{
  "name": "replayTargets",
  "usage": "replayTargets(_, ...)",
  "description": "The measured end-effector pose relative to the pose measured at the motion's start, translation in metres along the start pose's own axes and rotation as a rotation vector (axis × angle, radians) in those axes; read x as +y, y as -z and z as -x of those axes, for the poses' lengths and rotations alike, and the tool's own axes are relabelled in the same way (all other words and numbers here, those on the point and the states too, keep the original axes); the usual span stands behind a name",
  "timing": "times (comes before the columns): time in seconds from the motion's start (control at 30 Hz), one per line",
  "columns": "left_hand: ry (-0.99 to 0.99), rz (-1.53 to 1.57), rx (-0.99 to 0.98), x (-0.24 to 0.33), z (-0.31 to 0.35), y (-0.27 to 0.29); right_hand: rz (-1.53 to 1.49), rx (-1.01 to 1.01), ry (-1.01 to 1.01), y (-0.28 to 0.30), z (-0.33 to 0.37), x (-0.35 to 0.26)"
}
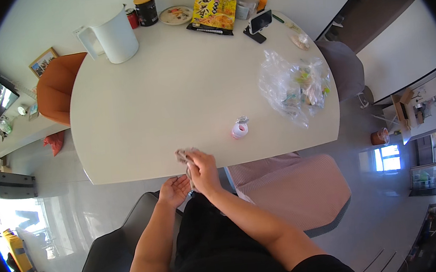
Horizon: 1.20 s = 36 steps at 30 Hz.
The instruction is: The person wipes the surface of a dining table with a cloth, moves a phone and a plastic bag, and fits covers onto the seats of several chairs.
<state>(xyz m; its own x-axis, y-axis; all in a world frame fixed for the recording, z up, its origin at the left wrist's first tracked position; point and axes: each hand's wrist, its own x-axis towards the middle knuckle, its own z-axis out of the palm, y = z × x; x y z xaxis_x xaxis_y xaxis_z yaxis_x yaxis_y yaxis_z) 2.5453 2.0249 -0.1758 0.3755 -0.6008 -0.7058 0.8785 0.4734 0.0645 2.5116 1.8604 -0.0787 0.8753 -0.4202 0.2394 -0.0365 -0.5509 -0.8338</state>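
Observation:
My right hand (pixel 205 172) is closed around a crumpled greyish-brown cloth (pixel 182 155) at the near edge of the white table (pixel 172 103). One end of the cloth sticks out past my fingertips, and a strip of it hangs below the hand. Just off that edge, palm up with fingers apart, my left hand (pixel 173 192) lies beside the cloth and holds nothing. Farther right on the table stands a small pinkish-white bottle (pixel 239 130), with a crumpled clear piece (pixel 242 119) right behind it.
Clear plastic bags (pixel 297 82) lie at the table's right. Along the back stand a white pitcher (pixel 114 38), a black canister (pixel 146 12), a plate (pixel 176 15), a yellow food packet (pixel 214 11) and a propped phone (pixel 260 21). A pink-covered seat (pixel 298 191) and grey chair (pixel 118 247) flank me.

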Motion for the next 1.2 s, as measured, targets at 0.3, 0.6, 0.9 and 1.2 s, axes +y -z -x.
replayTargets(0.3, -0.224, 0.158, 0.004, 0.017, 0.05, -0.08, 0.101, 0.221, 0.05, 0.039, -0.066, 0.006)
replayTargets(0.6, -0.041, 0.017, -0.281, 0.054, 0.014, -0.225, -0.009, 0.822, -0.321, 0.166, -0.095, 0.071)
replayTargets(0.9, 0.095, -0.329, -0.334, 0.062, -0.074, -0.398, 0.381, 1.026, -0.519, 0.231, -0.234, 0.098)
replayTargets(1.2, 0.262, -1.193, -0.483, 0.009, -0.164, -0.517, -0.392, 0.956, -0.83, 0.185, -0.203, 0.068)
